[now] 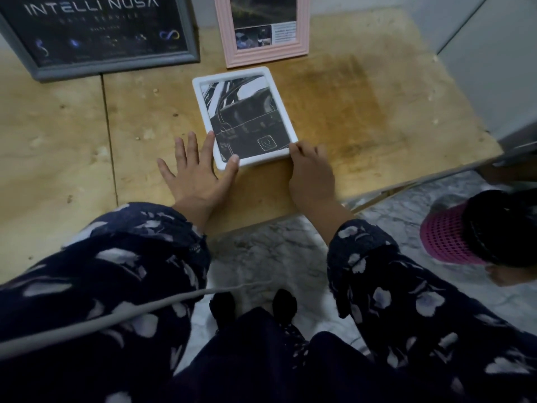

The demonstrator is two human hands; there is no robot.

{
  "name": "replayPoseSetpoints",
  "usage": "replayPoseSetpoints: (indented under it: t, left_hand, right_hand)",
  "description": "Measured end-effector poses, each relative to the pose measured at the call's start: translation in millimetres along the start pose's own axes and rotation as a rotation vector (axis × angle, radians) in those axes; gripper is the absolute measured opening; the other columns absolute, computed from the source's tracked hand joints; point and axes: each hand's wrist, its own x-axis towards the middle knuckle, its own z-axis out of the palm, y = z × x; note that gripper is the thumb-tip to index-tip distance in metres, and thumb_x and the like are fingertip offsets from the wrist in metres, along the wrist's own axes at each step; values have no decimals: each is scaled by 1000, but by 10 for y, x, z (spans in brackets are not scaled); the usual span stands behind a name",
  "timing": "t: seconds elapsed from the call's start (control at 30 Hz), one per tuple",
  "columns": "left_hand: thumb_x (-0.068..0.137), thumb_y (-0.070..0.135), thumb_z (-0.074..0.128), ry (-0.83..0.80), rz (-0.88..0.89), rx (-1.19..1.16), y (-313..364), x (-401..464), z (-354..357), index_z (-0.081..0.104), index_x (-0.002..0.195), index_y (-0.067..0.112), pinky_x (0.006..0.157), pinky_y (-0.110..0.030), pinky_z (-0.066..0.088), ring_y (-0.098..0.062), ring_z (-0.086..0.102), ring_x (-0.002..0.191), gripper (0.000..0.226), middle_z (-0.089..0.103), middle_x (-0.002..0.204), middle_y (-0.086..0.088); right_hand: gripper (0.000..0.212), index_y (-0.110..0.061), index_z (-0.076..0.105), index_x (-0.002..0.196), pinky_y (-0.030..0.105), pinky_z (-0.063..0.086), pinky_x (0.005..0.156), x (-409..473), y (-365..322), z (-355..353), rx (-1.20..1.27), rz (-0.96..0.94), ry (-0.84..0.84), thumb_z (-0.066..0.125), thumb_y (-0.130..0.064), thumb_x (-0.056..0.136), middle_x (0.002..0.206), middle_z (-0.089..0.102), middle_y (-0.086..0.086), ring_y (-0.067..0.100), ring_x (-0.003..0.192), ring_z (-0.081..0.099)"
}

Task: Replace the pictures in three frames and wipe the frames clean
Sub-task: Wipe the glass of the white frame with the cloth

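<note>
A small white frame (pixel 243 117) with a dark picture lies flat on the wooden table (pixel 363 112). My left hand (pixel 197 170) lies flat at its near left corner, fingers spread, thumb and forefinger touching the rim. My right hand (pixel 312 170) holds the near right corner, fingertips curled onto the rim. A pink frame (pixel 263 53) stands upright just behind the white one. A larger grey frame (pixel 96 33) with a dark "INTELLI NUSA" poster leans at the back left.
The table's near edge runs just under my wrists, and its right edge drops to a marble floor (pixel 261 257). A grey wall or cabinet (pixel 494 68) stands at the right. Another person's head with a pink visor (pixel 465 231) shows at lower right. A grey cable (pixel 116 318) crosses my left sleeve.
</note>
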Motion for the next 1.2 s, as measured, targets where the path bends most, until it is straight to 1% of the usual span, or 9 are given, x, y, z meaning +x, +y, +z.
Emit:
replayPoseSetpoints:
  t: [0.17,0.3,0.43,0.67,0.8,0.9,1.0,1.07,1.2]
  left_hand:
    - [100,54,7,-128,-29,-130,-39,48,-133,3,153,43,113,-56,-17,-14,-19,147,53,-12,162,7]
    - [101,49,2,-209,-39,-219,-104,86,-179,3,152,45,113,-54,-19,-13,-19,147,51,-11,162,8]
    - [102,47,2,-255,-48,-239,-97,116,-201,2,152,44,112,-52,-21,-13,-19,147,50,-12,162,8]
    - [105,30,7,-240,-47,-277,-115,169,-220,9,154,40,112,-55,-17,-15,-15,148,50,-7,163,6]
    - [104,41,11,-252,-119,-424,-85,216,-283,20,152,39,113,-52,-17,-10,-7,149,49,3,163,10]
    - [101,34,22,-115,-142,-361,-75,236,-328,44,136,43,112,-50,4,-16,17,143,42,28,155,4]
    - [96,38,37,6,-190,-299,-50,319,-347,50,131,38,100,-41,19,-19,29,130,38,41,140,2]
    - [95,38,41,24,-208,-285,-4,480,-373,45,137,34,99,-41,22,-24,30,130,43,40,141,-2]
    - [98,34,41,23,-225,-300,32,802,-473,40,142,26,101,-43,27,-27,32,133,45,39,145,-4]
  right_hand:
    - [47,-7,59,122,35,42,70,-103,-287,79,93,-5,60,39,8,82,126,58,4,32,99,48]
    - [53,-16,54,132,25,38,77,-141,-548,126,129,5,-2,38,6,87,136,51,-8,24,108,44]
    - [55,-17,51,137,29,40,92,-168,-769,104,206,-48,-49,39,1,86,141,49,-6,24,120,43]
    - [50,-23,61,124,32,43,92,-119,-969,44,282,-50,-115,47,-1,82,126,62,-5,22,115,50]
    - [48,-18,69,115,37,47,100,8,-937,-92,694,109,-331,46,8,82,116,69,2,19,113,59]
    - [28,-16,73,106,38,55,89,217,-858,-291,985,294,-409,56,-2,88,105,72,7,22,98,67]
    - [36,-9,69,112,21,56,62,491,-768,-451,1144,380,-371,43,7,93,101,72,9,14,76,69]
    - [45,-12,66,114,15,49,48,724,-679,-566,1114,356,-418,32,10,94,93,69,3,10,69,66]
    - [47,-20,60,118,21,48,44,1158,-539,-708,976,251,-533,28,6,96,90,61,5,18,70,62]
